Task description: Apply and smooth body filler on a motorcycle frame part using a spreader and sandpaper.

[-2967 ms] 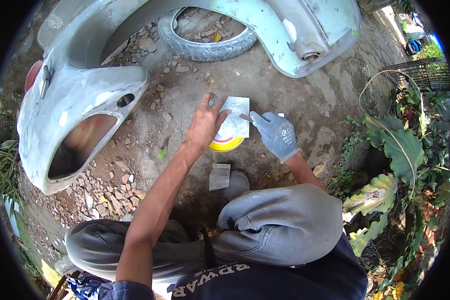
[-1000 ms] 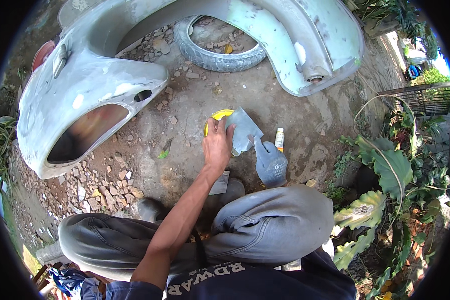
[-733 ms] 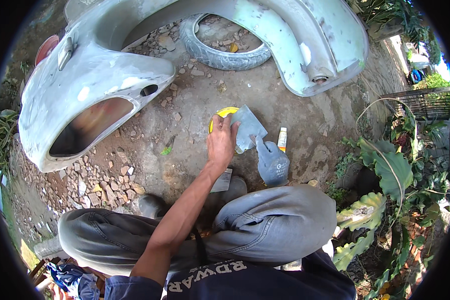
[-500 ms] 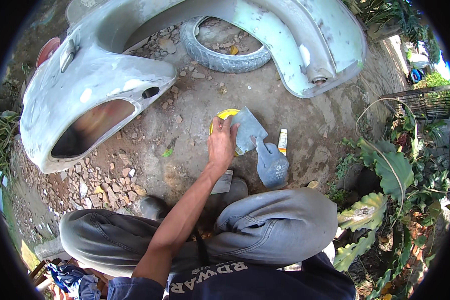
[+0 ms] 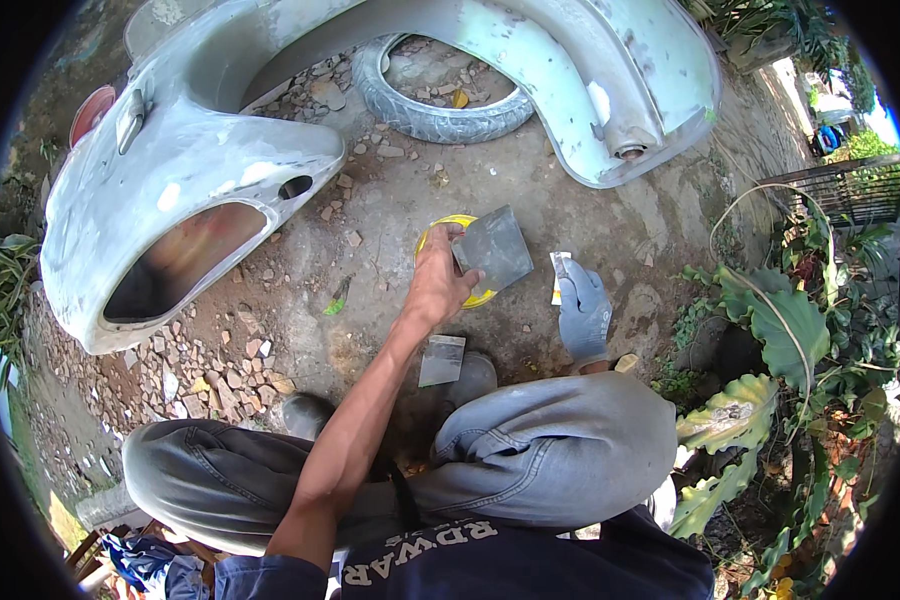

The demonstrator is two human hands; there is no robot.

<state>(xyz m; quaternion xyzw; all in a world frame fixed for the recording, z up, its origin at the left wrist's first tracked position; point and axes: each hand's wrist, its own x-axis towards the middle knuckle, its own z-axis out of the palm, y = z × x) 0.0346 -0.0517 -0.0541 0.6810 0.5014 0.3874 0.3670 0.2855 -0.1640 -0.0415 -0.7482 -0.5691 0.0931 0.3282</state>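
So the thing to look at is how the slim white tube with a yellow band [image 5: 557,284] sits against the right hand in the grey-blue glove [image 5: 584,312]. We've got the tube on the left side of that glove, right up by the fingers, with its long axis running more or less straight away from our body, nearly in line with the way the fingers point. The right hand is clearly the nearer one; the bare left hand [image 5: 433,285] is well apart, with other stuff in between. Honestly, the glove covers part of the tube at this small size, so we can't tell if the fingers are closed around it or just resting against its side. The left hand is easier: we've got it pinching a flat grey rectangular plate [image 5: 498,250], thumb on the near left corner, other fingers round at the left edge. That plate reaches out to the right of the grip, tilted a bit, so it points over toward the tube's side, and it overlaps a round yellow-rimmed container [image 5: 480,299] below it. We've also got a smaller grey square plate [image 5: 442,360] lying nearer our feet, just beside a dark shoe [image 5: 473,376].
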